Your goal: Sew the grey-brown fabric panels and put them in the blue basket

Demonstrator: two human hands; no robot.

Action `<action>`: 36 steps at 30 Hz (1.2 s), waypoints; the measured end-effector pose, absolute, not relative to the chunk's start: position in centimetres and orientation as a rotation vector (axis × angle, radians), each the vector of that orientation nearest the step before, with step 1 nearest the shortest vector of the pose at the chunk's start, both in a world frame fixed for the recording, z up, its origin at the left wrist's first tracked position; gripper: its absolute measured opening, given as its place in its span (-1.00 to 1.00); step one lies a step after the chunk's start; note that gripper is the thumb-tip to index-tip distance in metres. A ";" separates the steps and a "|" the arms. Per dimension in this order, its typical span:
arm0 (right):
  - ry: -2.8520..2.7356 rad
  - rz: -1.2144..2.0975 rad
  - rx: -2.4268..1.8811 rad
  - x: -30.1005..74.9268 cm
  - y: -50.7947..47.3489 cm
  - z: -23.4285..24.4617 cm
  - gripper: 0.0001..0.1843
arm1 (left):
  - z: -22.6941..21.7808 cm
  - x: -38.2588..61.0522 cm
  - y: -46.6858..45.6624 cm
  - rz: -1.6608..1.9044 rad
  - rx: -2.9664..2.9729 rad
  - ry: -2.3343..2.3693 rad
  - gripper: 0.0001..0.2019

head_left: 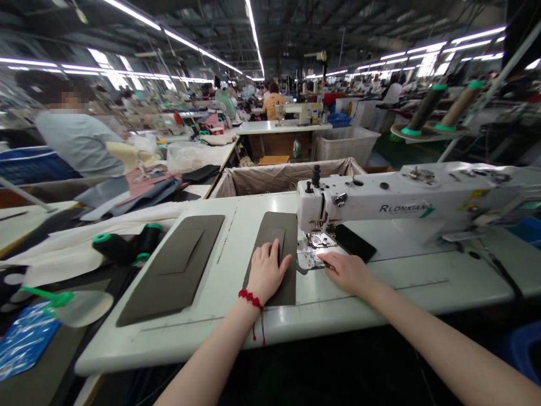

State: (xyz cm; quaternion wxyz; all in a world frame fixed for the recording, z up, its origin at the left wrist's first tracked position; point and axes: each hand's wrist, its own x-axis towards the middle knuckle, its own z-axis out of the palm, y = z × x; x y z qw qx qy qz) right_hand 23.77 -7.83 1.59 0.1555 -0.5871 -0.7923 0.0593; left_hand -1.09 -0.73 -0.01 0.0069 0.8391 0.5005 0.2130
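Both hands are at the machine bed. The left hand (265,270) lies open and flat, fingers spread, pressing on a dark olive panel (274,228) at twelve o'clock, whose edge sits just beside the presser foot (315,239). The right hand (346,272) reaches in at one o'clock, fingers stretched toward the needle plate (315,255); whether they pinch anything, I cannot tell. A matching panel (169,268) lies on the pale sewing table (236,237) at eleven. Those right fingertips are the main risk: so near the needle, any start of the machine could catch them. A slackened left palm might let the panel skew, and the black phone (354,242) could get knocked. The white industrial sewing machine (406,194) reads "RLONXIAN" — the final letters are uncertain.
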 end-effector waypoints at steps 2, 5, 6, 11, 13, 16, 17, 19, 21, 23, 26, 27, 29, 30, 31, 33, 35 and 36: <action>-2.252 0.196 -1.696 24.1 -9.6 2.3 -0.60 | -0.5 -2.6 -2.4 0.623 2.647 1.554 -0.50; -2.145 0.368 -1.686 25.1 -14.1 2.7 -0.63 | -1.2 -5.8 -6.8 0.520 2.680 1.479 -0.50; -2.071 0.456 -1.687 25.4 -15.8 2.5 -0.65 | -1.3 -6.8 -8.3 0.475 2.680 1.448 -0.48; -1.658 0.754 -1.796 25.9 -22.2 0.4 -0.67 | -0.9 -8.5 -12.1 0.384 2.613 1.206 -0.43; -1.553 0.758 -1.860 25.6 -23.1 -0.5 -0.64 | 0.0 -7.5 -11.5 0.370 2.594 1.151 -0.48; -1.486 0.716 -1.972 25.0 -23.5 -1.4 -0.66 | 1.6 -4.9 -10.5 0.428 2.585 1.166 -0.67; -1.477 0.710 -1.992 24.8 -23.6 -1.5 -0.68 | 1.9 -3.8 -10.4 0.458 2.590 1.164 -0.71; -1.469 0.723 -1.987 24.4 -23.7 -1.5 -0.70 | 2.1 -1.2 -10.9 0.489 2.626 1.102 -0.58; -1.470 0.737 -1.950 24.0 -23.8 -1.3 -0.72 | 1.6 1.5 -11.8 0.471 2.683 0.967 -0.33; -1.476 0.738 -1.931 23.7 -23.9 -1.0 -0.74 | 0.4 3.7 -12.9 0.481 2.717 0.898 -0.34; -1.497 0.738 -1.948 23.3 -24.1 -1.0 -0.79 | -1.2 5.5 -14.1 0.585 2.698 0.959 -0.67; -1.510 0.741 -1.955 23.2 -24.2 -1.1 -0.80 | -1.6 5.7 -14.3 0.620 2.691 0.976 -0.77; -1.539 0.738 -1.962 23.0 -24.3 -1.4 -0.81 | -1.9 5.8 -14.7 0.688 2.679 0.978 -0.88; -1.550 0.730 -1.962 23.0 -24.4 -1.7 -0.81 | -1.9 5.7 -14.9 0.721 2.667 0.973 -0.90; -1.560 0.718 -1.962 22.9 -24.4 -1.9 -0.81 | -1.8 5.7 -14.9 0.749 2.648 0.964 -0.91; -1.569 0.688 -1.962 23.0 -24.5 -2.3 -0.82 | -1.5 5.8 -15.0 0.780 2.601 0.939 -0.93; -1.566 0.657 -1.970 23.1 -24.5 -2.5 -0.83 | -1.2 5.9 -15.0 0.778 2.560 0.921 -0.94; -1.565 0.645 -1.972 23.1 -24.5 -2.5 -0.83 | -1.0 6.0 -15.0 0.773 2.542 0.921 -0.94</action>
